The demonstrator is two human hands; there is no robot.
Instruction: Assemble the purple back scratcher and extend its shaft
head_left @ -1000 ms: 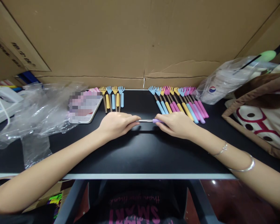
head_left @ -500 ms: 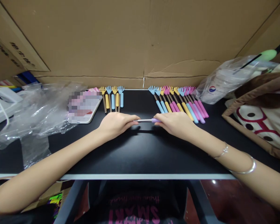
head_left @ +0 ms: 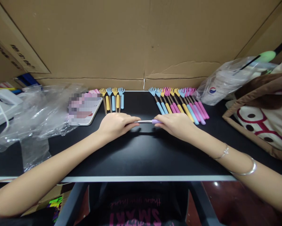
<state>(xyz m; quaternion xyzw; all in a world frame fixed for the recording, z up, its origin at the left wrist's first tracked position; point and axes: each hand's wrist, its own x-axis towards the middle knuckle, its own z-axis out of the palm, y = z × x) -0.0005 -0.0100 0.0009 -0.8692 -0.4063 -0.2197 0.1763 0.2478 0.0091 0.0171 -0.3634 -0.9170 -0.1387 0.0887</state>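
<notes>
Both hands hold one slim metal rod [head_left: 145,121] level above the near-middle of the black table [head_left: 136,153]: the left hand [head_left: 118,125] has its grip pinched on the bare left part, the right hand [head_left: 177,125] is closed on the purple sleeve [head_left: 156,121] at the right. Whatever is at either end is hidden by fingers. If the two pull or push out of line, the rod might bend; smooth metal could also slip from the left fingertips, and a sudden release might send a hand into the left row of scratchers [head_left: 107,103] or the right row of scratchers [head_left: 182,110], both lying just beyond the knuckles, and knock them askew. As for writing, the cup [head_left: 225,83] in a clear bag at far right bears a round emblem [head_left: 212,90] that looks like Pepsi's; dark printed characters [head_left: 23,56] on the far-left cardboard [head_left: 4,40] are too soft to read surely; pink lettering on the dark cloth [head_left: 136,191] below the near edge seems to say "than you think" and "SMART".
</notes>
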